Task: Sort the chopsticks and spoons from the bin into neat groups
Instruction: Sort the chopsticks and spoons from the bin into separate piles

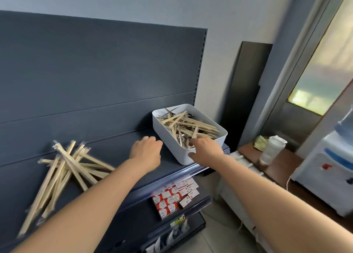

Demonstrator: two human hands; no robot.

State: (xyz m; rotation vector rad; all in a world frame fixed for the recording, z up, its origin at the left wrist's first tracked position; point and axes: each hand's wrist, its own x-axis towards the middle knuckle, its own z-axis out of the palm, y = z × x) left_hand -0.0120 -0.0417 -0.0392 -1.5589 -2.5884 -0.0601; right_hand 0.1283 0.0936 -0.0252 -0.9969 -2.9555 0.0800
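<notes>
The right hand (206, 147) reaches into the near corner of the bin (168, 140), probably to fetch more chopsticks (188, 122); I cannot tell whether its fingers hold any. The left hand (147, 149) hovers just left of the bin, loosely curled and holding nothing. A sorted pile (65, 172) lies farther left.

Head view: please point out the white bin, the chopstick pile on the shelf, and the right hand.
white bin (168, 139), head view, left outer wall.
chopstick pile (71, 166), head view, where the sticks cross.
right hand (207, 147), head view, back of the hand.
</notes>
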